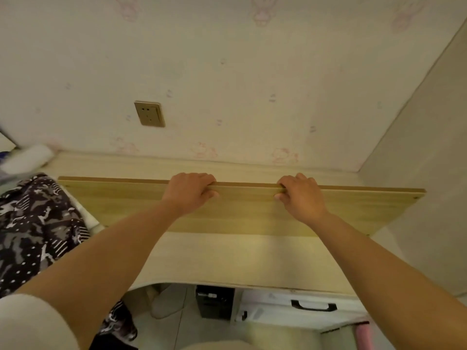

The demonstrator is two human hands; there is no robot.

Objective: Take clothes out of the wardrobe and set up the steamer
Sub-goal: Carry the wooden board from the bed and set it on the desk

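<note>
A long light-wood board (121, 205) stands tilted on a pale desk (227, 258), its top edge toward the wall. My left hand (189, 192) grips that top edge left of centre, fingers curled over it and thumb on the front face. My right hand (300, 195) grips the same edge right of centre in the same way. A dark patterned garment (38, 223) lies heaped at the left end of the desk. No steamer or wardrobe is in view.
A wall socket (149, 113) sits above the desk on patterned wallpaper. A white roll (27, 157) lies at the far left. A grey side wall (429, 173) closes the right. Under the desk are a black box (214, 304) and a white drawer with a black handle (313, 305).
</note>
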